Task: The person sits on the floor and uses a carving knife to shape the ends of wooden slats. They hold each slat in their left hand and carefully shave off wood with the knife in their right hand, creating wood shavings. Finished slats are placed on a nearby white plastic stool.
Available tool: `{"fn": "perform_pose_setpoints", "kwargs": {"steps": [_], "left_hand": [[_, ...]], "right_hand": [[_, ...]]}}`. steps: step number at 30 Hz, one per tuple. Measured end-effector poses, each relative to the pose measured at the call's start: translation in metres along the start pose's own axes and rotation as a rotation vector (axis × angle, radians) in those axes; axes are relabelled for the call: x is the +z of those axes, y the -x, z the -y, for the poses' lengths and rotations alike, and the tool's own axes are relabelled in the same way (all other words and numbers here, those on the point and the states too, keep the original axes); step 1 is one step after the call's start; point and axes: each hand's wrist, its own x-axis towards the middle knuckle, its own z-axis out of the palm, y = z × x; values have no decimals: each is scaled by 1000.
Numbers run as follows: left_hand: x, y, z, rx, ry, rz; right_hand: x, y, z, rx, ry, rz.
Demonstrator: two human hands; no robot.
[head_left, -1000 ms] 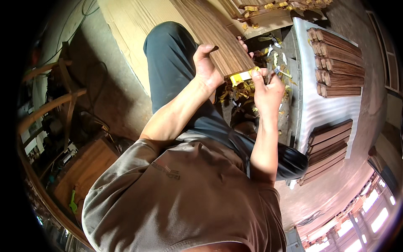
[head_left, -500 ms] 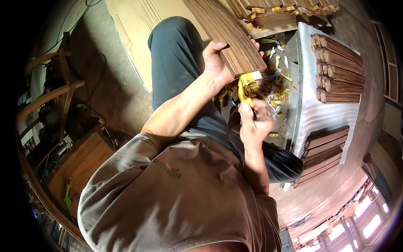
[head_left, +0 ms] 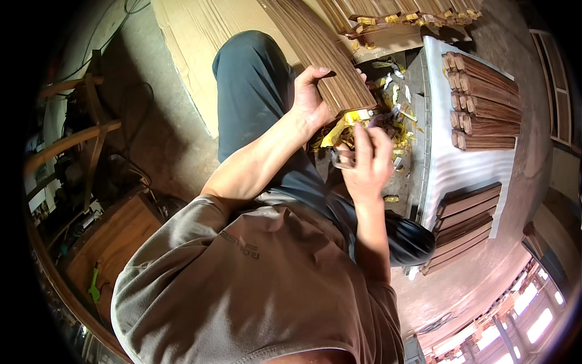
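Wooden plank [head_left: 321, 57]: upper centre of frame, slanting from the top edge down to the right, near end just above frame centre. Left hand on its left side close to that end, right hand just below the end.

Left to right:
- Far left: curved wooden frame [head_left: 73, 134], brown wooden panel [head_left: 115, 239] below it, green item [head_left: 94, 286] at lower left.
- Upper left to top: cardboard sheet [head_left: 182, 54], partly behind the raised knee [head_left: 251, 79] in dark trousers.
- Left hand [head_left: 312, 100]: clamped round the plank, thumb on the top face, fingertips showing past the far edge, so fingers wrap underneath.
- Near end of plank: yellow-and-white covering [head_left: 361, 115] on the end face; loose yellow strip [head_left: 332, 136] hangs down-left from it, between the two hands.
- Right hand [head_left: 367, 161]: off the plank, fingers bent and pointing up toward the strip. Small dark item at the thumb side, kind unclear. Can't tell if the fingers pinch the strip.
- Right of the plank end: heap of yellow and pale scraps [head_left: 399, 130].
- Upper right: row of boards [head_left: 400, 8] with yellow ends.
- Right: white sheet [head_left: 470, 164] carrying two stacks, upper slats [head_left: 491, 100] and lower slats [head_left: 464, 221].
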Motion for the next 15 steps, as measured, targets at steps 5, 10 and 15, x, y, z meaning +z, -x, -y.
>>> {"fn": "perform_pose_setpoints", "kwargs": {"steps": [5, 10, 15], "left_hand": [[-2, 1, -5, 11, 14, 13], [2, 3, -5, 28, 23, 18], [6, 5, -5, -37, 120, 58]], "right_hand": [[-2, -28, 5, -31, -164, -129], [-37, -24, -21, 710, -488, -334], [-4, 33, -121, 625, 130, -33]]}}
